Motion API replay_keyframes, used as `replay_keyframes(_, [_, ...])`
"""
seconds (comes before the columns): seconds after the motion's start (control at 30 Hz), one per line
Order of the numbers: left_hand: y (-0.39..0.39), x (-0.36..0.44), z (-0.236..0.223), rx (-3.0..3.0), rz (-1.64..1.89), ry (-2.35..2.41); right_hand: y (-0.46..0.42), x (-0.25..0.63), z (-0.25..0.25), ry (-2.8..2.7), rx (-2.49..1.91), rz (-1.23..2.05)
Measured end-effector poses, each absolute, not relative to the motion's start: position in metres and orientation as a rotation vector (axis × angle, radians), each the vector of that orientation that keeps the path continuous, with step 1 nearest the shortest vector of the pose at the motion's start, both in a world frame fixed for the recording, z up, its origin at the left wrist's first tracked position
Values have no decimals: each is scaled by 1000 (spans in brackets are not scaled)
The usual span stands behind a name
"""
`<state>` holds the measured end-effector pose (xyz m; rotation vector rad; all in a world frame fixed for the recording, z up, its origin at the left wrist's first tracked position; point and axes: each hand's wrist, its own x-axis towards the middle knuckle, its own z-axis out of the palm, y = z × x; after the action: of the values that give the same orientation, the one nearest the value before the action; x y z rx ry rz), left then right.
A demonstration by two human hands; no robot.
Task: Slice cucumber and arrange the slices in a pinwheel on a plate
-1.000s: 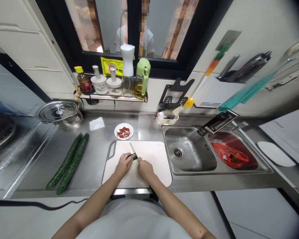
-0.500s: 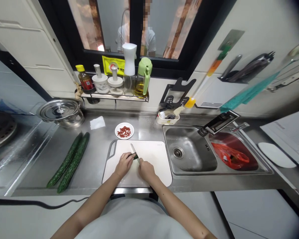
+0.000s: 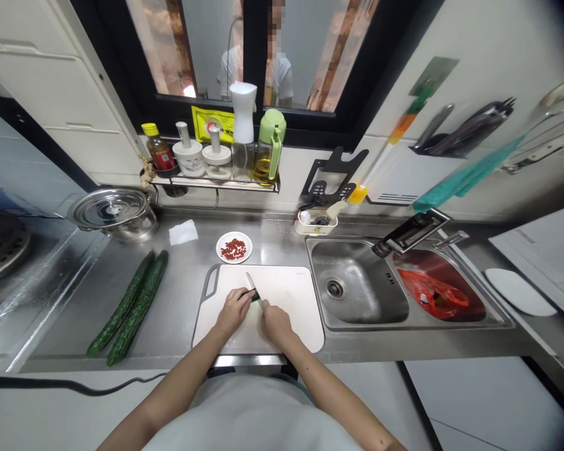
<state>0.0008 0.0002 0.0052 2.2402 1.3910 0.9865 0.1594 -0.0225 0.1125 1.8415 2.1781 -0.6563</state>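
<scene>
Over the white cutting board (image 3: 291,291), my left hand (image 3: 235,310) has its fingers closed on a short dark-green cucumber piece (image 3: 254,296), partly hidden by the fingers. My right hand (image 3: 276,324) grips a knife (image 3: 250,279), its narrow blade pointing away from me and slightly left. The blade crosses the cucumber piece; whether it has cut in is too small to tell. Two long whole cucumbers (image 3: 141,307) lie side by side on the steel counter, left of the board. Behind the board stands a small white plate (image 3: 220,255) with dried red berries.
A double sink (image 3: 361,307) adjoins the board on the right, with a red plastic bag (image 3: 427,293) in its far basin. At the back left are a lidded steel pot (image 3: 131,228) and a white paper sheet (image 3: 183,232). Bottles and jars line a wall rack (image 3: 216,183).
Both hands, the knife and the cucumber piece stay in nearly the same place over the board. The whole view has shifted very slightly.
</scene>
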Motion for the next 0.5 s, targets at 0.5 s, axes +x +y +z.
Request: replay_keyframes(0.5, [0,2,7,2242,992,1395,-28,165,112,2142,1835,-676])
